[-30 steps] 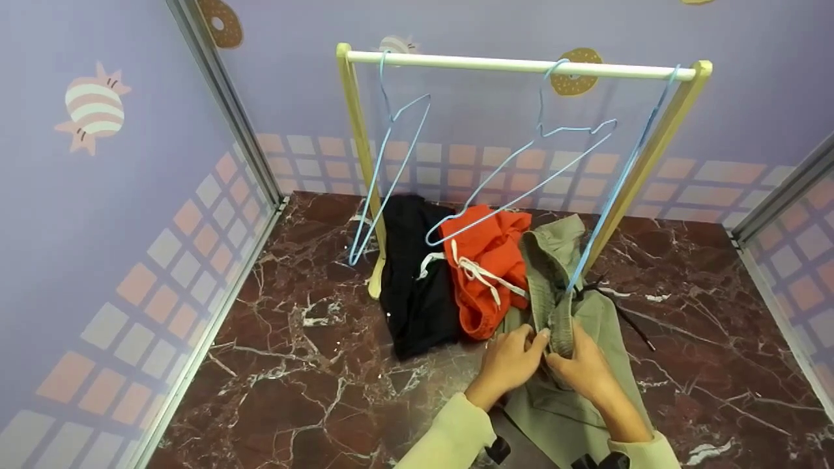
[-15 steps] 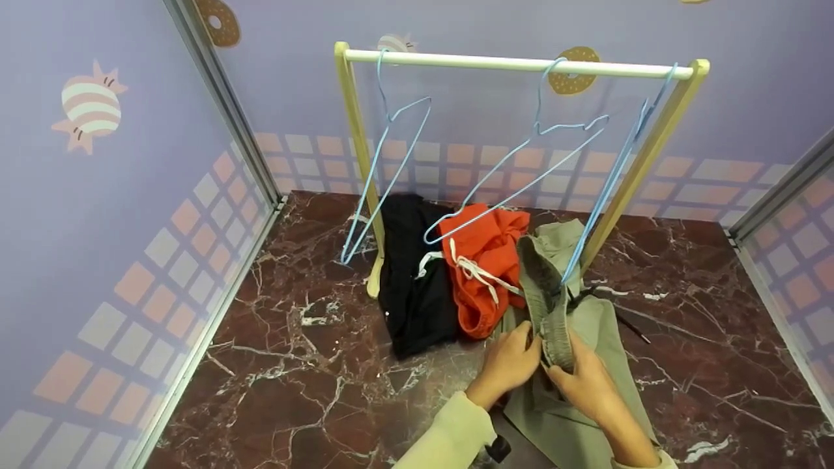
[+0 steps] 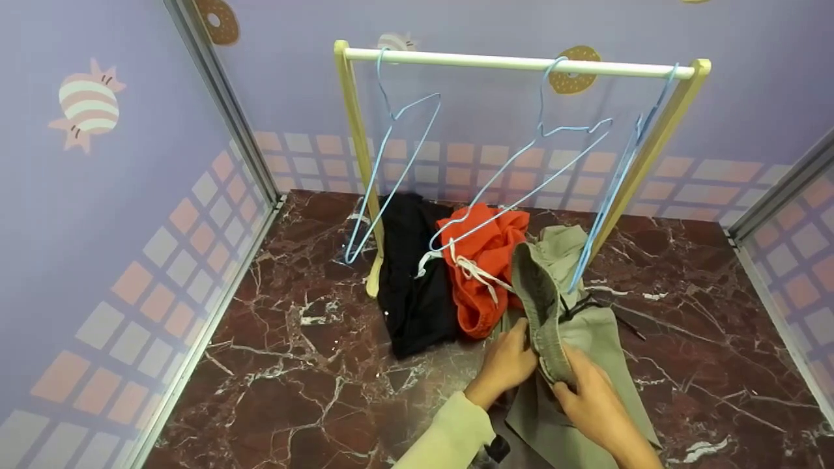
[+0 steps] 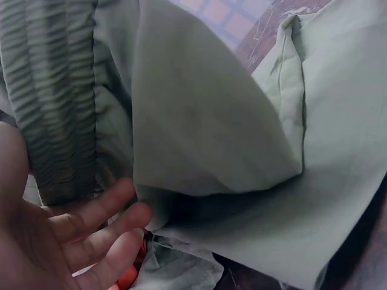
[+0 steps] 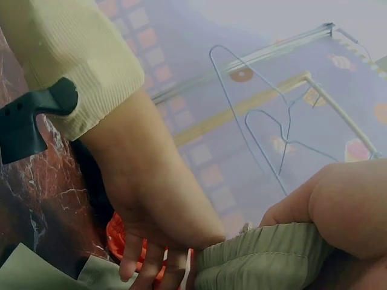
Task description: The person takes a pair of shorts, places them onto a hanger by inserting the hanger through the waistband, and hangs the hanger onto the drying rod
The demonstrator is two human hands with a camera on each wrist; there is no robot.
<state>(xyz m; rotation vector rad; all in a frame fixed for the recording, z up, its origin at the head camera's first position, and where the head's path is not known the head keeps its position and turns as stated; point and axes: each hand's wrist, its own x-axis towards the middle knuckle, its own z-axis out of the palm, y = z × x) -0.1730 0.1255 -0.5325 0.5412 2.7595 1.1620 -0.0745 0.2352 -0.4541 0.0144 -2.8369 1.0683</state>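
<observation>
Hangers [image 3: 540, 128] on rail [image 3: 469, 60], trousers [image 3: 596, 332] below

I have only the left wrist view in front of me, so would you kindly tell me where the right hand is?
Observer: In the head view, the right hand grips the waistband of the green pants, to the right of the left hand.
Operator: Thank you; would you also tell me whether there are any hangers nearby?
Observer: Yes, three blue hangers hang from the white bar of the rack.
</observation>
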